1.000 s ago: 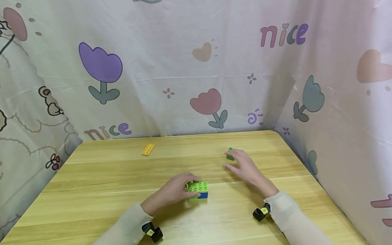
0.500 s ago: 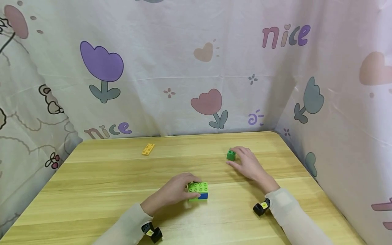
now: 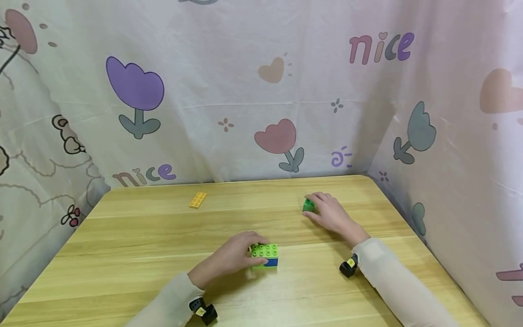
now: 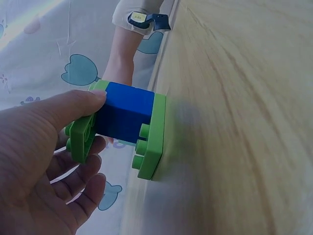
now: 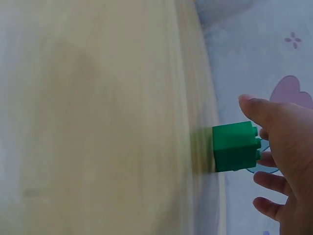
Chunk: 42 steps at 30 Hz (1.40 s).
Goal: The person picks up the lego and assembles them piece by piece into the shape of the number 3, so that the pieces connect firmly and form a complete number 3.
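Observation:
Near the middle of the table, my left hand [image 3: 233, 255] grips a stack of toy building blocks [image 3: 265, 250], thumb on the near side and fingers behind. In the left wrist view the stack shows a blue brick [image 4: 128, 110] between two light green plates, the lower green plate [image 4: 154, 137] on or close to the tabletop. Farther back on the right, my right hand [image 3: 330, 215] reaches around a small dark green brick [image 3: 308, 206]. Seen from the right wrist, the thumb stands apart from this brick, and the fingers lie behind its studded top without visibly closing on it.
A flat yellow studded plate [image 3: 198, 200] lies at the back left of the wooden table [image 3: 143, 240]. Behind the table and at its sides hangs a printed white curtain [image 3: 204, 91].
My right hand shifts slightly right, then slightly forward, now with thumb and fingers on either side of the dark green brick. My left hand and the stack stay in place.

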Tool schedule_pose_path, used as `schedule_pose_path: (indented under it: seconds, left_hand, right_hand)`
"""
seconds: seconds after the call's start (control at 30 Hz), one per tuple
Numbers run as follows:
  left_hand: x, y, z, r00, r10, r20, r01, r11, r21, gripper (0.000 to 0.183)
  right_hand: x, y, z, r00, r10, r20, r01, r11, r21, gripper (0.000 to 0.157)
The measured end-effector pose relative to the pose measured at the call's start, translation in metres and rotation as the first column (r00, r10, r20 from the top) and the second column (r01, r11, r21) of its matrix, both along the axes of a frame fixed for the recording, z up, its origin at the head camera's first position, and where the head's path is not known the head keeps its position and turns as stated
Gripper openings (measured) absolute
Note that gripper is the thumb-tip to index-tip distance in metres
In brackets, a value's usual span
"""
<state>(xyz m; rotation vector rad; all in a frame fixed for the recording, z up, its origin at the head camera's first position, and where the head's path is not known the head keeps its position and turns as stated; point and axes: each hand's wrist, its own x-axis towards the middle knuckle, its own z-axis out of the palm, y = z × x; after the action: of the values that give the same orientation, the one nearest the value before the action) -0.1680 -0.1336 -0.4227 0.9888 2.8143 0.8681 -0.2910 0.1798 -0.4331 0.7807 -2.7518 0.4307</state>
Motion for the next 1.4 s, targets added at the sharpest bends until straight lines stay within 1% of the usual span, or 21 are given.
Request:
schedule_pose_path:
  seconds: [0.13, 0.4, 0.53, 0.63, 0.83, 1.07, 1.2, 1.4]
  left_hand:
    - [0.0, -0.001, -0.001, 1.0, -0.002, -0.002, 0.002, 1.0, 0.005, 0.041]
    - [0.002, 0.0, 0.001, 1.0, 0.0, -0.017, 0.0, 1.0, -0.002, 0.042]
    - [0.002, 0.0, 0.002, 1.0, 0.003, -0.018, -0.003, 1.0, -0.007, 0.042]
    - [0.002, 0.0, 0.002, 1.0, 0.009, -0.015, -0.01, 1.0, -0.016, 0.042]
    - [0.001, 0.0, 0.001, 1.0, 0.012, -0.019, -0.013, 1.0, -0.025, 0.043]
    - [0.0, 0.0, -0.001, 1.0, 0.007, -0.011, -0.007, 1.0, -0.011, 0.043]
    - [0.0, 0.0, -0.001, 1.0, 0.004, -0.015, -0.004, 1.0, -0.015, 0.043]
    - [0.0, 0.0, -0.001, 1.0, 0.004, -0.021, -0.004, 1.0, -0.013, 0.043]
  right_hand:
    - [-0.005, -0.001, -0.002, 1.0, 0.009, -0.008, -0.009, 1.0, 0.023, 0.056]
    - [-0.011, -0.003, -0.003, 0.999, -0.033, 0.014, 0.033, 0.999, 0.009, 0.054]
    - [-0.012, -0.004, -0.003, 0.997, -0.054, 0.046, 0.054, 0.998, -0.013, 0.054]
    - [-0.013, -0.004, -0.003, 0.995, -0.066, 0.07, 0.069, 0.996, -0.05, 0.052]
    - [-0.015, -0.004, -0.007, 0.99, -0.094, 0.104, 0.106, 0.988, -0.117, 0.045]
    - [-0.017, -0.003, -0.01, 0.991, -0.084, 0.104, 0.099, 0.984, -0.151, 0.041]
    - [-0.016, -0.003, -0.01, 0.989, -0.081, 0.125, 0.101, 0.981, -0.166, 0.041]
    - [-0.011, -0.004, -0.006, 0.988, -0.043, 0.148, 0.068, 0.983, -0.171, 0.043]
